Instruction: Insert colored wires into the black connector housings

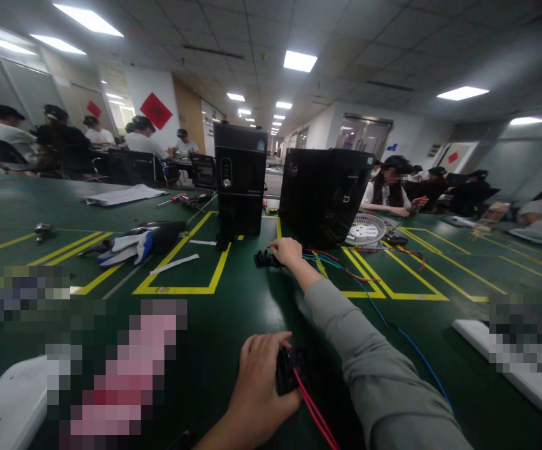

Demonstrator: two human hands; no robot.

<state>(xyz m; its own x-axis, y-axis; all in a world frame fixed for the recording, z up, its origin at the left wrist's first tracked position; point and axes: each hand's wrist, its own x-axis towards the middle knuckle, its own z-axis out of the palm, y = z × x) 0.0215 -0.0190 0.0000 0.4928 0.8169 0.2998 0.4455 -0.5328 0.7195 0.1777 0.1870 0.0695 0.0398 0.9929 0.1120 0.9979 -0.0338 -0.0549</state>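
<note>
My left hand (262, 384) is closed around a small black block-like part (292, 369) low in the middle of the view. Red wires (315, 409) run from that part toward the bottom edge. Farther forward, my right hand (288, 253) has its fingers curled against another small black part (264, 259) on the table. Its fingertips meet the right end of that part, and the exact grip is partly hidden. Behind the right wrist, several red and teal wires (329, 259) spread out to the right.
Two black computer cases (240, 181) (320, 197) stand upright ahead. White-and-blue gloves (127, 247), paper strips (174, 264) and hand tools (184, 200) lie left. A white round basket (366, 231) sits right. A blue cable (414, 350) crosses the green table (233, 312). Several people sit beyond.
</note>
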